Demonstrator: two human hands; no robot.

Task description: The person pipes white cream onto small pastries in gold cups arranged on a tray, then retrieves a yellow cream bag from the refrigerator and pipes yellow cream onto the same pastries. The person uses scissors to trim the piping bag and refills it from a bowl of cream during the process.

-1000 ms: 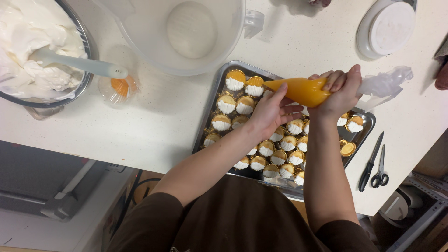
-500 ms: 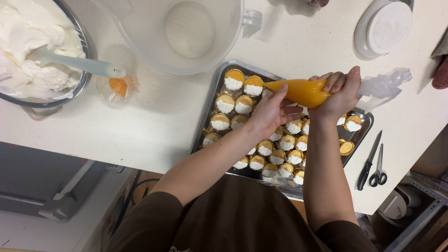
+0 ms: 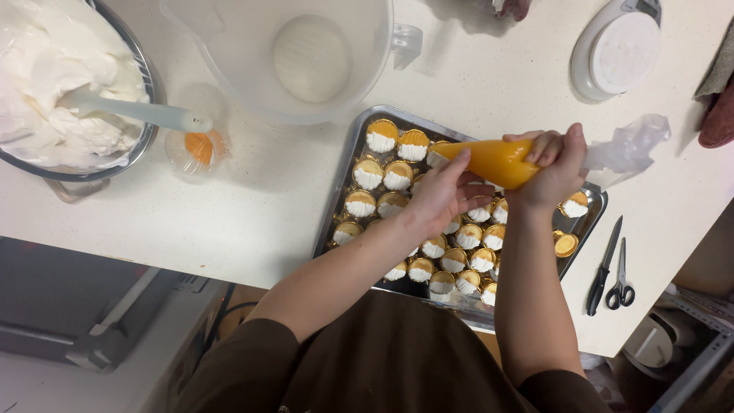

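Right hand (image 3: 552, 170) clenched around piping bag (image 3: 495, 160)

bowl of white cream (image 3: 46, 84) with spatula (image 3: 134, 111) | clear jug (image 3: 306, 53) | scissors (image 3: 619, 279) | round white device, perhaps a scale (image 3: 615, 50)

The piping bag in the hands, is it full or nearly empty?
Partly full. The piping bag bulges with orange filling toward its tip; behind the right hand its clear plastic is empty and crumpled.

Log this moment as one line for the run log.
right hand: squeezing orange piping bag | left hand: steadying bag tip | below: tray of gold cups
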